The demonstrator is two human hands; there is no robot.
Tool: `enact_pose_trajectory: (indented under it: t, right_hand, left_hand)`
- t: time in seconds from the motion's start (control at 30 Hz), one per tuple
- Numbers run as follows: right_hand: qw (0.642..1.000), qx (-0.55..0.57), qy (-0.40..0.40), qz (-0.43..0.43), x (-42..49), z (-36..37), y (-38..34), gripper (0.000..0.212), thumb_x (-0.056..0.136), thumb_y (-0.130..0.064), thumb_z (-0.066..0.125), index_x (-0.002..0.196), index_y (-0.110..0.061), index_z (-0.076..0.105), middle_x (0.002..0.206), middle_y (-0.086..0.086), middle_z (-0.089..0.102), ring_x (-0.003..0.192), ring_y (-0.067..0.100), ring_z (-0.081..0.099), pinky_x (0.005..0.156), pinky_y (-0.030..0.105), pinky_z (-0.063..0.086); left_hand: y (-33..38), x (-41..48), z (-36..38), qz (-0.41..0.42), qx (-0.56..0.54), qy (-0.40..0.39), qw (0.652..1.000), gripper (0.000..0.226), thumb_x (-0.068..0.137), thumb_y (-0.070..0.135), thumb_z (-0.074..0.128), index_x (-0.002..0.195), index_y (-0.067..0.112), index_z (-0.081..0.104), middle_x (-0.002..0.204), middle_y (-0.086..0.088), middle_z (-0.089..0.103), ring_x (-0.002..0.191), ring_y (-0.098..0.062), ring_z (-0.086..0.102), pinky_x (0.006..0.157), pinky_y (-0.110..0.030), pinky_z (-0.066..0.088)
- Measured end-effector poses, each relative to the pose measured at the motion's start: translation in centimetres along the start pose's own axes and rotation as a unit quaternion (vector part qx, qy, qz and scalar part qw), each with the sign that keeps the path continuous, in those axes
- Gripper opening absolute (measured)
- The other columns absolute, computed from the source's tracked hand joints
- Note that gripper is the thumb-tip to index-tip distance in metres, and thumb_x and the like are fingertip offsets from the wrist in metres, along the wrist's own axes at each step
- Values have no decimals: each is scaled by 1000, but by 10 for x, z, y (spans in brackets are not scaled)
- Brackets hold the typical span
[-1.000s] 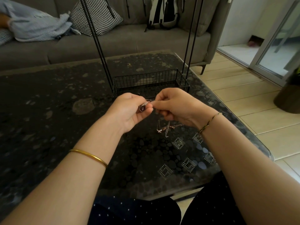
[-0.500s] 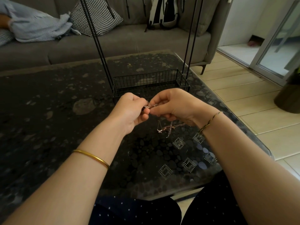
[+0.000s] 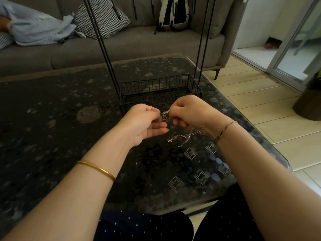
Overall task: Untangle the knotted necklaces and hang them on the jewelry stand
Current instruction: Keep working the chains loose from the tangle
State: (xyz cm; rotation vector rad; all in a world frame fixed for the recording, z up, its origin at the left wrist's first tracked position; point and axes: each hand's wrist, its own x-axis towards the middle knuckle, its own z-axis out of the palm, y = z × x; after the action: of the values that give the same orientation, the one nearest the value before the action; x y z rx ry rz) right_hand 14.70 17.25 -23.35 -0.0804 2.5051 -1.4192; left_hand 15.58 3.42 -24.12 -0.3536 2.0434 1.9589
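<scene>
A small silver ring-shaped pendant sits between my two hands, just above the dark table. My left hand pinches it with thumb and forefinger while its lower fingers lie loosely straight. My right hand pinches the pendant's other side with curled fingers. Thin rose-gold and silver necklace chains trail from under my right hand onto the table. The black wire jewelry stand, with a basket base and tall uprights, stands right behind my hands; its top is out of frame.
A grey sofa with a checkered cushion, a blue cloth and a backpack runs along the far side. The table's rounded right edge borders a tiled floor. A dark planter stands at the right.
My hands have shifted slightly. The left hand's lower fingers have uncurled, and the pendant now shows between the fingertips of both hands.
</scene>
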Motion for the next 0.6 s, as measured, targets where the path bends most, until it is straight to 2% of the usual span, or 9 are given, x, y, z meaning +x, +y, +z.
enact_pose_trajectory:
  t: [0.1, 0.27, 0.33, 0.43, 0.6]
  right_hand:
    - [1000, 2, 15, 19, 0, 0, 1, 15, 89, -12, 51, 76, -9, 57, 54, 2, 54, 36, 8, 38, 35, 17, 30]
    - [996, -66, 23, 57, 1, 1, 0, 20, 87, -18, 55, 70, -9, 56, 48, 1, 49, 37, 13, 34, 36, 17, 29]
    - [995, -62, 42, 60, 2, 2, 0, 22, 86, -21, 55, 69, -8, 56, 48, 2, 47, 36, 13, 34, 35, 16, 28]
    - [993, -88, 73, 33, 3, 0, -1, 21, 83, -23, 57, 72, -6, 60, 49, 3, 47, 39, 14, 38, 40, 21, 32]
    - [988, -140, 27, 51, 0, 3, -2, 26, 85, -28, 58, 67, -11, 53, 51, -1, 42, 43, 13, 36, 43, 22, 29]
  left_hand:
    - [-1, -1, -1, 6, -5, -19, 1000, 15, 97, 0, 47, 104, 3, 61, 84, -10, 60, 63, -14, 67, 51, -25, 57]
    - [-2, 3, -2, 60, 67, 25, 996, 16, 95, 3, 52, 100, 12, 64, 99, -11, 65, 88, -18, 67, 64, -29, 60]
    - [-3, 4, -1, 73, 85, 27, 993, 15, 94, 2, 54, 98, 13, 64, 99, -11, 65, 89, -18, 67, 68, -31, 60]
    - [-5, 3, 1, 95, 118, 18, 988, 16, 91, -1, 58, 93, 15, 63, 94, -9, 64, 87, -17, 67, 71, -31, 60]
    - [-5, 4, 1, 135, 141, 33, 980, 18, 90, -1, 60, 90, 16, 65, 91, -7, 64, 87, -16, 67, 74, -30, 60]
